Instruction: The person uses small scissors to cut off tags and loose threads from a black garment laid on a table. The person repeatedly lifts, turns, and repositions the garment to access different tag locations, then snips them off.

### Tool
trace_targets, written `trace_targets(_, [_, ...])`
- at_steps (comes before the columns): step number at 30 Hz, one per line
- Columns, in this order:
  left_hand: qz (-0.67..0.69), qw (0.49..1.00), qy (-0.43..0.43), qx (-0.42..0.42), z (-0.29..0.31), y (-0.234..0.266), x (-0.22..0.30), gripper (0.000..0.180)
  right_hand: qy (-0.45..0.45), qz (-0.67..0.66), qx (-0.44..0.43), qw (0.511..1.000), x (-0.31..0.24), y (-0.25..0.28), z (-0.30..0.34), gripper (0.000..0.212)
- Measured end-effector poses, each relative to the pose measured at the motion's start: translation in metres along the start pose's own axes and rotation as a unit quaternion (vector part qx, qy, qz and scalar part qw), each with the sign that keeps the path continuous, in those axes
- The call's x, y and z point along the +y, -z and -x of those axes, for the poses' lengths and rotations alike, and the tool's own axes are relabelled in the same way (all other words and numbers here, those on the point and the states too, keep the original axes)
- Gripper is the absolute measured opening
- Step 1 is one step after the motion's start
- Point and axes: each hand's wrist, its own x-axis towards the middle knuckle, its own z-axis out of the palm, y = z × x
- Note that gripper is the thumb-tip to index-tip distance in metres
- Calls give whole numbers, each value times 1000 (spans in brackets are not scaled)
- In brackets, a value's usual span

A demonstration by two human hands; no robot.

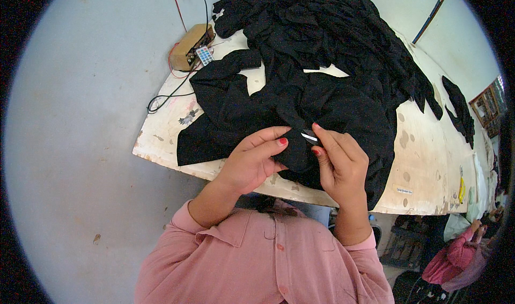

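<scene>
Head view looks down on a pale, stained worktop (pixel 424 159) on which a large heap of black garments (pixel 322 30) is piled. One black garment (pixel 236 111) is spread at the near edge of the worktop, and a fold of it is gathered up between the two hands. The left hand (pixel 252 162) is curled, with thumb and forefinger pressed on the fabric from the left side; its nails are painted red. The right hand (pixel 340 164) is closed around a small trimming tool (pixel 309 136), of which only a short bright metal part is seen between the fingertips, right against the black fabric. The two hands are held close together, almost touching, just above the near edge of the worktop.

At the far left corner of the worktop a small wooden box (pixel 189 46) is set, with a light remote control (pixel 204 55) just beside it and red and black wires (pixel 171 89) trailing from it. More black pieces (pixel 460 111) are laid at the far right. Pink sleeves are worn on both forearms. At the lower right, another person in pink (pixel 456 255) is seated, well apart from the hands.
</scene>
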Motion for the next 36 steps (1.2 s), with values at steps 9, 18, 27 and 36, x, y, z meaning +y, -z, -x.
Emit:
trace_targets(9, [-40, 998, -7, -37, -2, -3, 0, 25, 15, -11, -17, 1000, 2, -1, -5, 35])
trace_targets(18, [-75, 997, -7, 6, 0, -4, 0, 24, 21, -18, -20, 999, 2, 2, -7, 33])
trace_targets(27, [-56, 998, -12, 25, -11, -1, 1, 18, 82, -27, -34, 996, 0, -14, 11, 52])
trace_targets(36, [-329, 912, -180, 167, -18, 2, 34, 20, -173, -231, 37, 957, 10, -15, 17, 14])
